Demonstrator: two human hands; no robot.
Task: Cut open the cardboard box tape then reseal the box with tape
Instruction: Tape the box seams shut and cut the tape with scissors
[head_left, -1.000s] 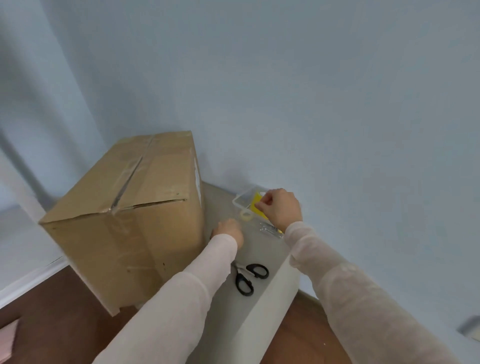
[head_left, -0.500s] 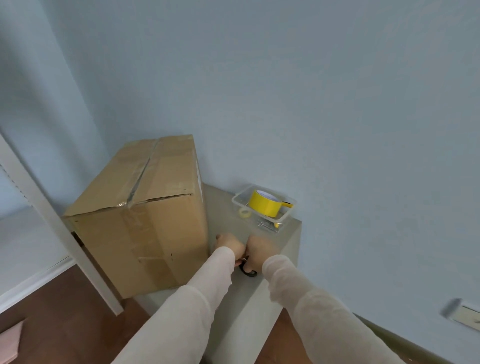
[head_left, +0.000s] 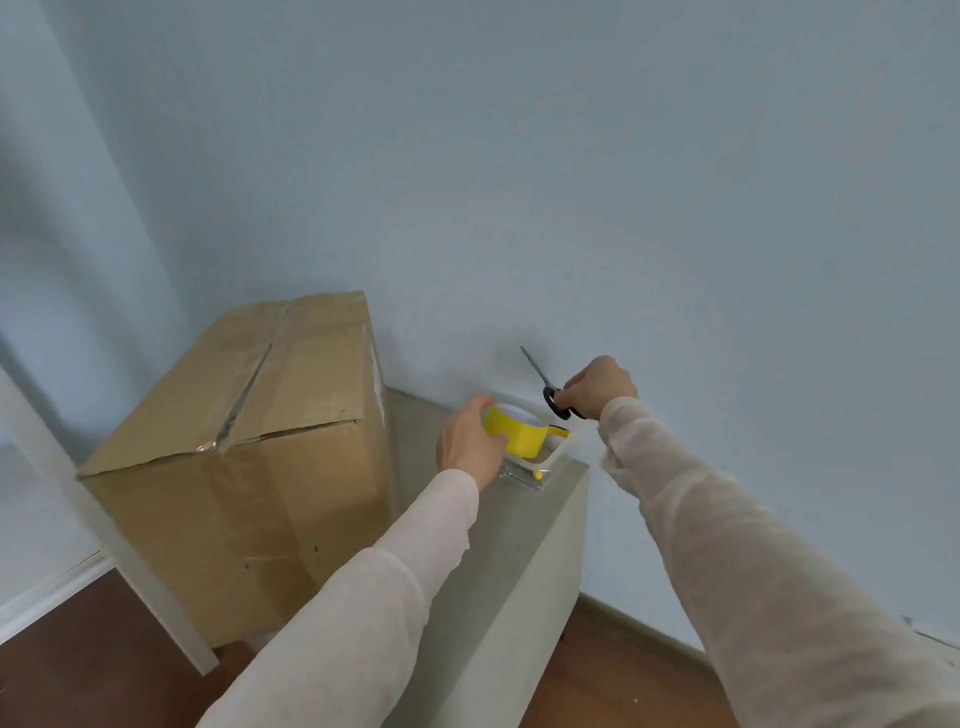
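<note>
Two pale sleeves reach forward over the grey tabletop (head_left: 483, 561). On its left part stands the cardboard box (head_left: 291, 467), upright, flaps down, with a strip of clear tape (head_left: 254, 375) along the top seam. Further back, at the tabletop's far right corner, the left hand (head_left: 467, 449) curls its fingers and thumb round a yellow tape roll (head_left: 522, 434), which is at a clear plastic tray (head_left: 555, 457); whether the roll rests in the tray or is lifted cannot be told. Just right and above, the right hand (head_left: 600, 387) grips the black handles of the scissors (head_left: 549, 397) in the air, blades together and pointing up and left towards the pale blue wall (head_left: 571, 182).
</note>
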